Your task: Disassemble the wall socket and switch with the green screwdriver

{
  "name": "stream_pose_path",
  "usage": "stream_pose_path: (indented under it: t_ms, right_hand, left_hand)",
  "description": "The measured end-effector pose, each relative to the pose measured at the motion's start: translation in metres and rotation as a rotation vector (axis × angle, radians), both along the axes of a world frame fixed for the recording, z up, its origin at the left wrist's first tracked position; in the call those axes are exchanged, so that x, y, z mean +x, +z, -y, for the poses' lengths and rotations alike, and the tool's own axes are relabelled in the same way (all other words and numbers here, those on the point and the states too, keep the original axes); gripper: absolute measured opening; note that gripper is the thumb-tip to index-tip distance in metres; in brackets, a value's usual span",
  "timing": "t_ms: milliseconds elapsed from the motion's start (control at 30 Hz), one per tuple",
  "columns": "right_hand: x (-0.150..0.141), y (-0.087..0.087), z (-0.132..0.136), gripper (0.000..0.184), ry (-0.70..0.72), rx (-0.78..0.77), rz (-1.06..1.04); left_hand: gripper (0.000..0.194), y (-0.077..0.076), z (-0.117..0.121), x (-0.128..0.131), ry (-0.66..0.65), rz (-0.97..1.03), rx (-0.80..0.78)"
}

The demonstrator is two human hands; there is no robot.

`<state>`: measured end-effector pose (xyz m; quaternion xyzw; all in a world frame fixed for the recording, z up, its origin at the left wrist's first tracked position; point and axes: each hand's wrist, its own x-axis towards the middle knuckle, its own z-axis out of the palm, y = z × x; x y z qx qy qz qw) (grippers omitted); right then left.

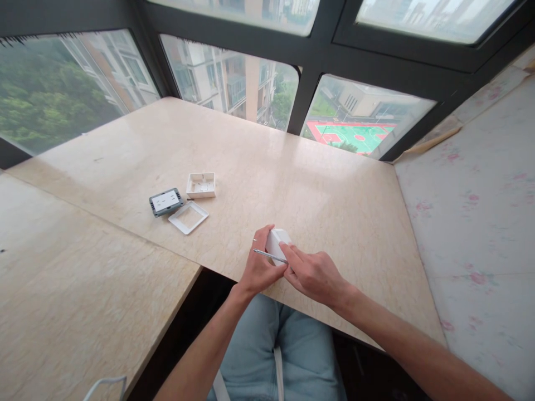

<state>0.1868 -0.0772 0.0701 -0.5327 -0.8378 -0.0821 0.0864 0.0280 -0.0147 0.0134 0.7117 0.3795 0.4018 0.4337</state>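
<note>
Clamped around a boxy white plastic piece (275,236) at the near edge of a beige marble-patterned tabletop (343,217), the left hand (256,268) appears to brace it, while the right hand (314,273), closed on a slim silver metal rod (267,255) angled leftward, lays fingertips against it. Farther left, a grey-and-white rectangular socket module (166,201), an open white plastic box (203,195) and a thin white rectangular frame (178,224) sit grouped, seemingly for easy reach.
</note>
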Motion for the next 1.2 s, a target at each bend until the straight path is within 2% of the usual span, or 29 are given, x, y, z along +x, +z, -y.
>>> stream_pose_path:
  t_ms: [233,433,567,700,833,900,967,1067,1133,1200]
  right_hand:
    - [0.004,-0.012,0.005,0.039,0.028,0.098,-0.146]
    - [0.008,-0.024,0.009,0.039,0.012,0.085,-0.225]
    - [0.006,-0.023,0.01,0.039,0.028,0.09,-0.263]
    - [0.005,-0.005,0.005,0.037,-0.107,-0.111,-0.349]
    - [0.01,0.021,-0.001,0.032,-0.216,-0.337,-0.573]
    - [0.013,0.027,-0.001,0.028,-0.258,-0.405,-0.684]
    - [0.018,0.025,-0.001,0.027,-0.336,-0.454,-0.76]
    - [0.031,0.014,-0.003,0.034,-0.49,-0.502,-0.809]
    - [0.043,0.003,-0.005,0.034,-0.569,-0.489,-0.758]
    - [0.057,-0.01,-0.007,0.026,-0.577,-0.418,-0.622]
  left_hand:
    - [0.08,-0.005,0.005,0.001,0.053,-0.011,0.086]
    - [0.08,-0.01,0.01,0.002,0.093,-0.017,0.136]
    - [0.082,-0.011,0.012,0.003,0.107,-0.013,0.137]
    - [0.081,-0.013,0.014,0.002,0.115,0.005,0.093]
    - [0.078,-0.016,0.013,-0.001,0.176,0.064,-0.012]
    - [0.078,-0.017,0.011,-0.002,0.196,0.113,-0.055]
    - [0.078,-0.019,0.009,-0.003,0.189,0.154,-0.079]
    - [0.079,-0.02,0.008,-0.004,0.19,0.163,-0.111]
    - [0.081,-0.021,0.008,-0.005,0.194,0.149,-0.136]
    - [0.082,-0.021,0.007,-0.006,0.192,0.147,-0.151]
